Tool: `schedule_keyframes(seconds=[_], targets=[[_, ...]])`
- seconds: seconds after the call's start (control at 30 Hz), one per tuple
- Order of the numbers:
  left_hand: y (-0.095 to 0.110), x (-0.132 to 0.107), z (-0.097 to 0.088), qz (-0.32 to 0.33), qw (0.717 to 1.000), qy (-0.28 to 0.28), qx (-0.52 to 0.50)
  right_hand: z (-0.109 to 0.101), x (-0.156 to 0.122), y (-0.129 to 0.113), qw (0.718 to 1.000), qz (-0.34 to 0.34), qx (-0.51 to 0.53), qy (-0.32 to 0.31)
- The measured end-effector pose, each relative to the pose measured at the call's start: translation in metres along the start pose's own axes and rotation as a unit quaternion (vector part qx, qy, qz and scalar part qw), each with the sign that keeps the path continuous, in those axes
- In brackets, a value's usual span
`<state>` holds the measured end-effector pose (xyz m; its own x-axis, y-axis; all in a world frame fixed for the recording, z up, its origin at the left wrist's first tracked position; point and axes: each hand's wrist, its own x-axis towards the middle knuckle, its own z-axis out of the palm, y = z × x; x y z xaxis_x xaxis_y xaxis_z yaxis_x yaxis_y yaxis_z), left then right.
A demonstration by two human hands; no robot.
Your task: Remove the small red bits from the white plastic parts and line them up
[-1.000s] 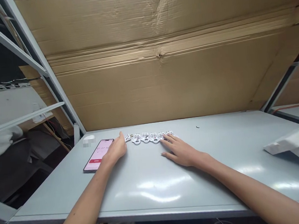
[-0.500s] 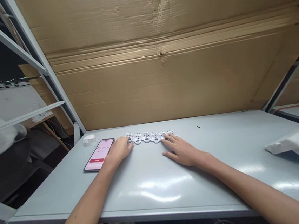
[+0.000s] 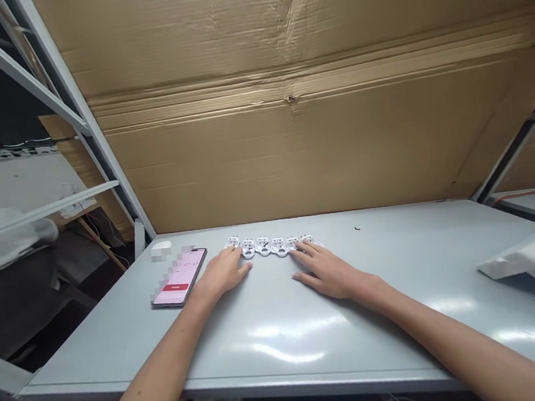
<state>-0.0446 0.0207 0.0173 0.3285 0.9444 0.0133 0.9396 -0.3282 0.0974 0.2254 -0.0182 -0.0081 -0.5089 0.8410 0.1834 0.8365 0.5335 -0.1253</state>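
Observation:
A row of several small white plastic parts (image 3: pixel 263 245), each with a ring-shaped lower end, lies across the far half of the grey tabletop (image 3: pixel 278 313). At the row's left end, my left hand (image 3: pixel 224 271) rests with its fingertips on the first part and its thumb apart. My right hand (image 3: pixel 324 267) lies spread at the other end, fingertips touching the last parts and partly covering them. Neither hand grips anything. Left of my left hand lies a phone (image 3: pixel 180 278) with a pink screen and a red button.
A small white case (image 3: pixel 162 247) sits behind the phone. White angled pieces (image 3: pixel 532 254) lie at the right. A tiny black strip (image 3: pixel 357 228) is on the table. Cardboard (image 3: pixel 291 154) stands along the back edge, with a metal frame post (image 3: pixel 101 141) at the left.
My left hand has shifted slightly right and its fingers have spread over the first part. My right hand stays at the row's right end. The view has moved a little.

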Motion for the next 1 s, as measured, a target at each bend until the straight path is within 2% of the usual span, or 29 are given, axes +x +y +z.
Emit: schedule_keyframes(seconds=[0.17, 0.33, 0.43, 0.6, 0.83, 1.0], targets=[[-0.002, 0.0, 0.002, 0.03, 0.999, -0.004, -0.025, 0.001, 0.0, 0.001, 1.0, -0.006, 0.009, 0.014], [0.0, -0.003, -0.001, 0.009, 0.999, -0.013, -0.044, -0.002, 0.0, 0.0, 1.0, -0.006, -0.004, 0.002], [0.005, -0.005, -0.004, 0.007, 0.999, -0.003, -0.036, -0.002, 0.001, -0.001, 1.0, -0.002, 0.005, 0.006], [0.017, -0.009, -0.004, 0.047, 0.999, 0.013, -0.005, -0.001, 0.003, -0.003, 0.999, -0.01, 0.032, 0.006], [0.031, -0.01, 0.007, 0.104, 0.994, 0.006, 0.02, 0.004, 0.005, -0.006, 0.999, 0.001, 0.042, 0.0], [0.033, -0.007, 0.014, 0.106, 0.994, 0.005, -0.004, 0.008, 0.005, -0.01, 0.999, 0.028, 0.043, -0.015]])
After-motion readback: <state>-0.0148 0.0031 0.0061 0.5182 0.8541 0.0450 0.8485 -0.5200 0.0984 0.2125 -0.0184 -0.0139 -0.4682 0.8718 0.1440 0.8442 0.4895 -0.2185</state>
